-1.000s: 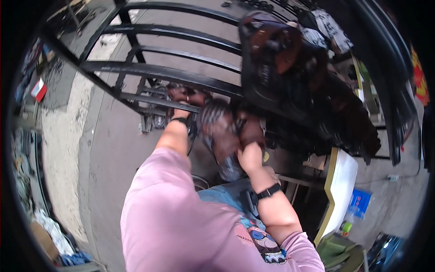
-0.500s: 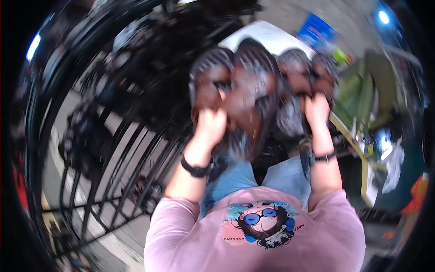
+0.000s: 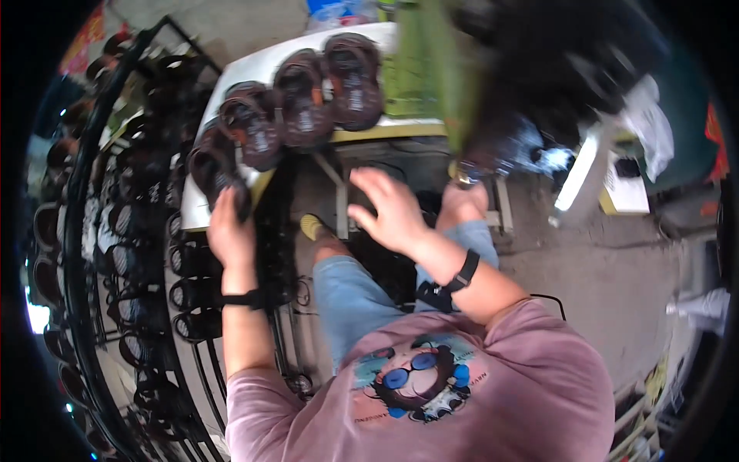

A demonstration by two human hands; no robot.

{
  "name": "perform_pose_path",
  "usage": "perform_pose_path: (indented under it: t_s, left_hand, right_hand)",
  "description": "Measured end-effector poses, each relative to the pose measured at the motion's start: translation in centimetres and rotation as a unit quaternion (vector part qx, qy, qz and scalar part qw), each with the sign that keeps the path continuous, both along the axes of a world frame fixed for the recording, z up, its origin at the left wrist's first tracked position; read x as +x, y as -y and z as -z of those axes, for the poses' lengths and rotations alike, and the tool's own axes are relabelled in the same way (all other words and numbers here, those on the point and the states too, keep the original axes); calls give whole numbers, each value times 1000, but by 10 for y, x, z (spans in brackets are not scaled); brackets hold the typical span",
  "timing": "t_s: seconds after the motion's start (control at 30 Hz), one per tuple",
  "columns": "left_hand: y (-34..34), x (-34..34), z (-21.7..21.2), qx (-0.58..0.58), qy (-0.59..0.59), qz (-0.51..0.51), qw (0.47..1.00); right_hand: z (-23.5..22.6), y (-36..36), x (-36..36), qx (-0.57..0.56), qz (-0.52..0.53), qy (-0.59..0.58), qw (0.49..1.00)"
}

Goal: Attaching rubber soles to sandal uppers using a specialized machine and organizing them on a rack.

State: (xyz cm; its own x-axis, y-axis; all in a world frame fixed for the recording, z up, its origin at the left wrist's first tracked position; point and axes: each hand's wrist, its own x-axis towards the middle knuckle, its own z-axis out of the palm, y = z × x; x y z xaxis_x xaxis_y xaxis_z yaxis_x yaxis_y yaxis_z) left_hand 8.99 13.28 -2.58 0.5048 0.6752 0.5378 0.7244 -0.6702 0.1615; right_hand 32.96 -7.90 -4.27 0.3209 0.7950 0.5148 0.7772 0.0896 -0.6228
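Observation:
Several dark brown sandals stand in a row on a white tabletop point(image 3: 292, 48) with a yellowish edge. At the row's near left end, my left hand point(image 3: 231, 235) has its fingers closed on the heel end of a sandal point(image 3: 217, 165); my palm side is hidden. Beside it lie a second sandal point(image 3: 250, 127), a third sandal point(image 3: 302, 100) and, farthest right, another sandal point(image 3: 352, 81). My right hand point(image 3: 391, 212) hovers in front of the table edge, fingers apart and nothing in it.
To the left rises a black metal rack point(image 3: 77, 254) loaded with dark footwear. Green material point(image 3: 419, 61) lies at the table's right side. A large dark, blurred mass point(image 3: 570, 69) fills the upper right, near a white plastic bag point(image 3: 648, 127). Table legs stand below.
The view has swung toward the table. Both hands held brown sandals in the air before; now sandals rest on the tabletop, and my right hand has let go.

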Motion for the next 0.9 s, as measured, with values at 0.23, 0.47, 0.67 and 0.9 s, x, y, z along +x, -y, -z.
perform_pose_path:
  t_s: [0.23, 0.47, 0.67, 0.9]
  left_hand:
    - [210, 47, -109, 125, 106, 371, 914]
    - [248, 128, -127, -644, 292, 398, 584]
    - [285, 173, -72, -626, 357, 344, 602]
    - [296, 189, -52, -608, 511, 291, 533]
  right_hand:
    - [4, 119, -21, 36, -61, -122, 990]
    - [-82, 168, 58, -22, -220, -200, 954]
    - [-93, 230, 61, 132, 106, 109, 979]
    - [-2, 251, 52, 134, -163, -615, 760]
